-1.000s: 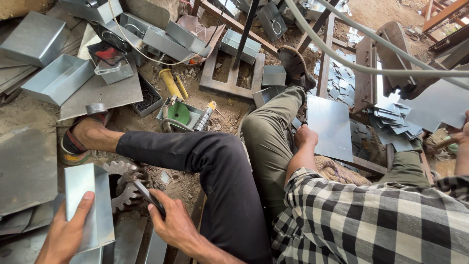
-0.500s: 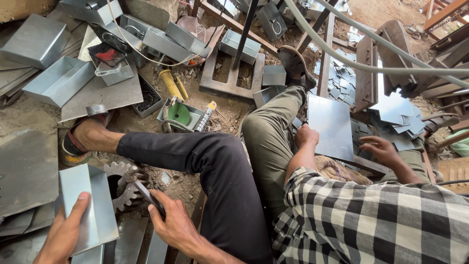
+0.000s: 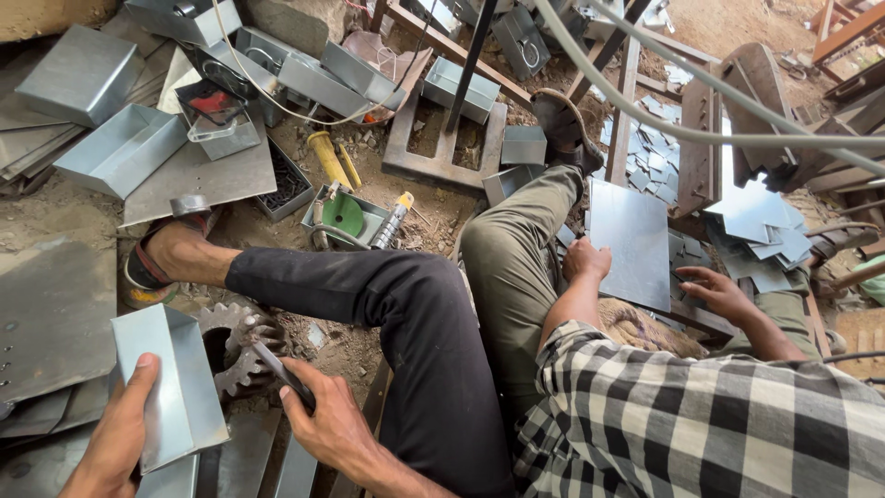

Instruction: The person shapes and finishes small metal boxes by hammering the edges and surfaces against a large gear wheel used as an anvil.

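Metal tray (image 3: 171,387) sat tilted at the lower left of the frame, gripped by the left hand (image 3: 115,438) with its thumb on the edge. Beside it, the right hand (image 3: 327,420) held a small dark tool (image 3: 281,373) near a rusty gear (image 3: 235,346). A co-worker in a checked shirt (image 3: 701,424) sat at the lower right.

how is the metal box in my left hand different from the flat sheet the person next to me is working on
The folded metal box has raised side walls and an open top, while the flat sheet has no bends. The box is held tilted off the ground by the left hand; the sheet lies flat under the co-worker's hands. The box looks lighter and shinier, the sheet a duller blue-grey. Both are thin grey sheet metal.
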